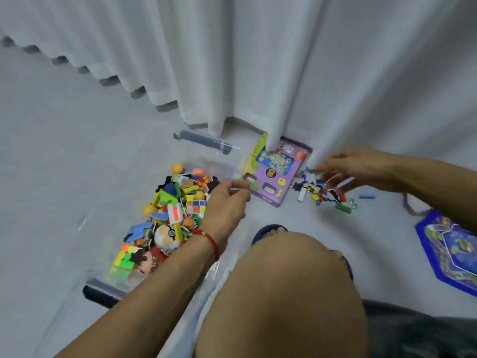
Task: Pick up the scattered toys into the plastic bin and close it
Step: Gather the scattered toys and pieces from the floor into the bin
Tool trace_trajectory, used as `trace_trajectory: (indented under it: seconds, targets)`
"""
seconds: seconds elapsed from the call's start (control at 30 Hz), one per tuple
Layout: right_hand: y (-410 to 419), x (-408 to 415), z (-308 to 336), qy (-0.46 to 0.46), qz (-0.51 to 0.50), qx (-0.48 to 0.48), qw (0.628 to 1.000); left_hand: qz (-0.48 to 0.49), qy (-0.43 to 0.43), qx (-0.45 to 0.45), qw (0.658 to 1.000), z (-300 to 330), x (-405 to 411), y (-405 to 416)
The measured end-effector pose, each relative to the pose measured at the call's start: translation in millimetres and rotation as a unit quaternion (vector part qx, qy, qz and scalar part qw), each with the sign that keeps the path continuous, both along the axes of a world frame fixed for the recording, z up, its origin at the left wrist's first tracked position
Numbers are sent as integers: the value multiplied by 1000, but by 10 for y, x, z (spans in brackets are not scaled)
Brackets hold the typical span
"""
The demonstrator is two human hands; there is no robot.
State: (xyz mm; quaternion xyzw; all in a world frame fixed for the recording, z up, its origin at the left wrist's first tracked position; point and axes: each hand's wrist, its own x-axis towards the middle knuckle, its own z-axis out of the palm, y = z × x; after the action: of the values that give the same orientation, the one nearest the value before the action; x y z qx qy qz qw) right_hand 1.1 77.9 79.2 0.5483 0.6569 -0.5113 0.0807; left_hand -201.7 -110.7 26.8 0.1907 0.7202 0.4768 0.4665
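A clear plastic bin with dark latches stands open at the left, holding several toys such as puzzle cubes, balls and foam pieces. My left hand, with a red string on its wrist, is at the bin's right rim, thumb and fingers curled and pinching the clear edge. A purple toy box lies on the floor just right of the bin. Beyond it is a pile of small scattered pieces. My right hand, blurred, hovers over that pile with fingers curled around some small pieces.
Grey curtains hang to the floor behind the toys and drape onto the purple box. A blue stick lies right of the pile, and a blue game board lies at the far right. My bare knee fills the foreground.
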Motion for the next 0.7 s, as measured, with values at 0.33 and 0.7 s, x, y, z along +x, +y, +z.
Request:
trace_trajectory:
  seconds: [0.33, 0.7]
  targets:
    - [205, 1576, -1641, -191, -92, -1, 977, -242, 137, -85, 957, -1257, 898, 1208]
    - [1198, 1603, -2699, -26, -177, 297, 938, -484, 497, 153, 703, -1922, 1094, 2807]
